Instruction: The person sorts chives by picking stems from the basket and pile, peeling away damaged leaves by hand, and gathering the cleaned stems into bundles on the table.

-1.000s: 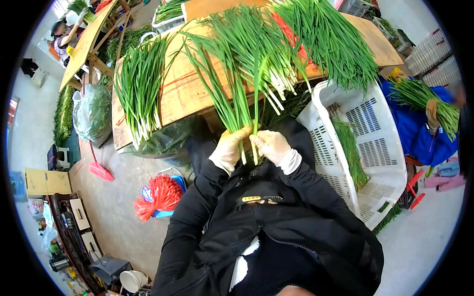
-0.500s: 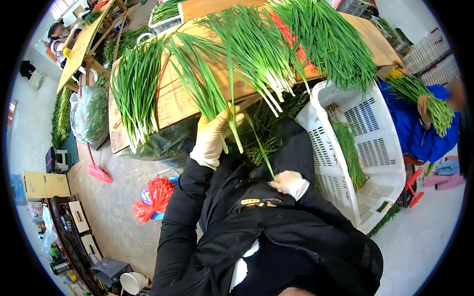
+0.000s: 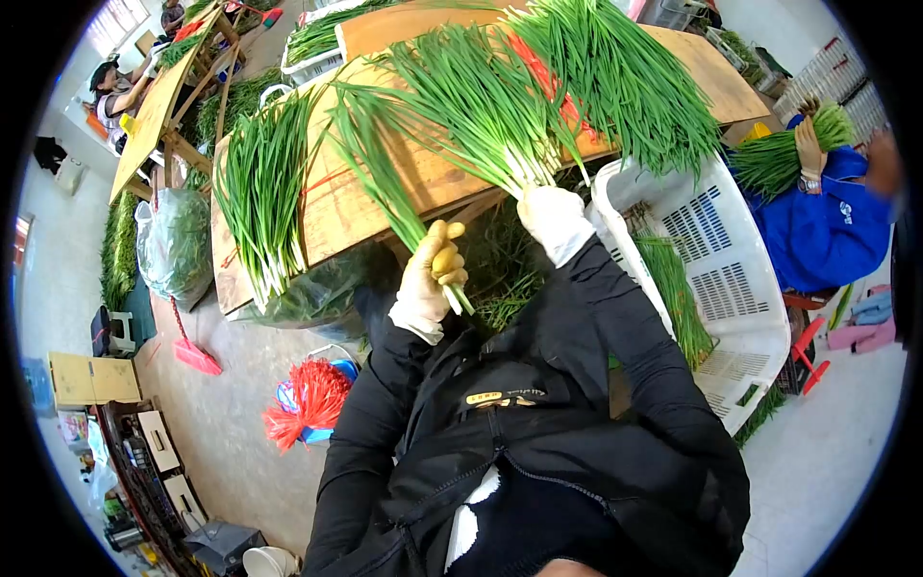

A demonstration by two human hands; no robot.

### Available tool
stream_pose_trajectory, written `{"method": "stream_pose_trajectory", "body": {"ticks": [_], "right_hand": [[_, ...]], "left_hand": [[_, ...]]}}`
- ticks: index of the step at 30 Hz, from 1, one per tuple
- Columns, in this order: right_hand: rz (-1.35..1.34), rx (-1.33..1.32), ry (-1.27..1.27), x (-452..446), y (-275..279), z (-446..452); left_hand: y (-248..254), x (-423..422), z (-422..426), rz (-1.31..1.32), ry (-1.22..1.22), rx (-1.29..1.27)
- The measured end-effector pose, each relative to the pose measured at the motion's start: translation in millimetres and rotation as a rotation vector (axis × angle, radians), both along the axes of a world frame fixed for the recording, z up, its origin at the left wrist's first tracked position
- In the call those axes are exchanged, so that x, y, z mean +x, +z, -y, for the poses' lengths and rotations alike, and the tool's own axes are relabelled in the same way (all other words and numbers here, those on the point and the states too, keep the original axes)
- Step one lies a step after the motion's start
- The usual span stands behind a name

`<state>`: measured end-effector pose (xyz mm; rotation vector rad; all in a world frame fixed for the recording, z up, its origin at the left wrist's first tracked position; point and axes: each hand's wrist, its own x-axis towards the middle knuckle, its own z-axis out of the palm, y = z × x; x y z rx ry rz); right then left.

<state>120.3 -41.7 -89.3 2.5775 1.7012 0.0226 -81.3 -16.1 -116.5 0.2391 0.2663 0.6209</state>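
My left hand (image 3: 433, 277), in a pale glove, is wrapped round a small bunch of garlic chives (image 3: 392, 197). Its green leaves reach up over the table's edge, and the cut ends poke out below my fist. My gloved right hand (image 3: 556, 219) is at the front edge of the wooden table (image 3: 332, 216), closed on the white stem ends of the middle pile of chives (image 3: 471, 106). To the left lies another pile of chives (image 3: 261, 192), and a larger pile (image 3: 625, 87) lies to the right. Red ties (image 3: 546, 77) lie between the middle and right piles.
A white slatted crate (image 3: 716, 274) with chives inside stands at my right. Beyond it a co-worker in a blue top (image 3: 827, 231) handles chives. Red strands (image 3: 312, 399) sit in a bucket at left, near a red brush head (image 3: 197, 356) and a stuffed plastic bag (image 3: 175, 240).
My right hand has moved from my lap up to the middle pile; the single long leaf it held is gone from it. My left hand has shifted slightly right and down with its bunch.
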Motion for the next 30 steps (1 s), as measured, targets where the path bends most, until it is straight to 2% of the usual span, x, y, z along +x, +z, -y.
{"method": "stream_pose_trajectory", "body": {"ticks": [1,2,4,6,7,9,10,12,13,14,16,17,18,20,21,24,26,27,28,29,30], "right_hand": [[-0.141,0.109,0.067,11.2,0.4,5.7],[-0.779,0.23,0.218,20.5,16.8,11.6],[-1.286,0.425,0.054,11.1,71.6,35.8],[-1.453,0.685,0.09,6.5,100.0,59.5],[-1.209,0.833,0.161,-1.4,106.6,69.3],[-1.514,0.696,0.158,-13.8,61.3,59.6],[-1.502,0.4,0.038,-20.0,48.6,61.6],[-1.369,0.338,0.048,-29.1,21.5,61.9],[-1.395,0.374,0.008,-37.0,13.4,65.4],[-1.246,0.391,0.039,-43.3,2.8,67.4],[-0.53,0.426,0.164,-54.8,-21.5,72.0],[-0.509,0.286,0.099,-68.7,-5.4,77.5],[-0.412,0.264,0.154,-76.7,-8.8,83.5],[-0.4,0.439,0.286,-89.6,-16.9,92.5],[-0.385,0.464,0.332,-95.2,-20.3,93.5],[-0.361,0.341,0.319,-102.3,-19.4,96.5],[-0.239,0.057,0.405,-107.2,-8.9,97.3],[-0.308,-0.195,0.462,-105.1,14.8,91.5],[-0.516,-0.207,0.47,-92.7,16.9,88.3],[-0.544,0.029,0.524,-75.3,8.6,82.4],[-0.466,0.125,0.504,-66.5,11.6,70.4]], "left_hand": [[-0.8,-2.3,-2.2,0.052,-0.016,-0.006],[-0.2,-3.5,-3.8,0.029,-0.015,0.003],[1.0,-5.4,-1.9,-0.075,-0.015,-0.009],[-8.9,-6.5,-4.2,-0.087,-0.069,-0.022],[-14.5,-6.9,-4.4,-0.052,-0.087,-0.047],[-14.9,-3.1,-1.2,-0.035,-0.103,-0.028],[-14.5,-1.4,1.5,-0.018,-0.12,-0.002],[-11.3,1.0,2.3,-0.019,-0.114,0.002],[-12.5,1.1,2.5,-0.043,-0.088,0.033],[-14.9,-1.7,6.1,-0.076,-0.067,0.057],[-17.0,-3.3,7.5,-0.125,-0.038,0.064],[-18.2,-3.6,7.5,-0.17,-0.011,0.077],[-19.9,-3.9,8.4,-0.214,0.017,0.088],[-26.1,-3.7,9.2,-0.288,0.078,0.138],[-26.8,-7.3,7.7,-0.267,0.028,0.15],[-27.1,-11.0,14.1,-0.264,0.009,0.159],[-22.5,-14.1,22.5,-0.349,0.103,0.233],[-21.3,-21.4,21.9,-0.35,0.053,0.198],[-21.0,-28.3,21.1,-0.35,0.003,0.164],[-23.1,-29.1,23.9,-0.348,0.103,0.181],[-23.3,-35.1,22.9,-0.339,0.067,0.197]]}}
